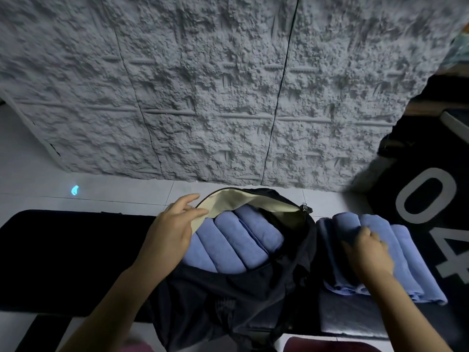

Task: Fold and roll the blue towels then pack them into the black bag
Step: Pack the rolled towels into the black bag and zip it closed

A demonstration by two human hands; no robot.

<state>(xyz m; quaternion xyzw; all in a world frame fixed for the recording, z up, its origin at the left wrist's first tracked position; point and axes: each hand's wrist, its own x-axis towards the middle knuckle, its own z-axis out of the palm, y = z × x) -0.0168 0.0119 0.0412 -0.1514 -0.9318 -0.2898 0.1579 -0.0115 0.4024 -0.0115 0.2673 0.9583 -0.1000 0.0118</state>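
The black bag [228,306] lies open on a dark mat in front of me. Its cream-lined flap [243,201] is held up by my left hand [172,229], fingers pinching the flap's left edge. Inside the bag lie three rolled blue towels [228,242], side by side. To the right of the bag, more rolled blue towels [406,257] rest on the mat. My right hand [365,250] is closed around one roll at the left of that group.
A rough grey textured wall panel [228,97] stands close behind the bag. The black mat [63,260] stretches left. A black surface with large grey digits [426,199] lies at right. White floor tiles [101,194] show between mat and wall.
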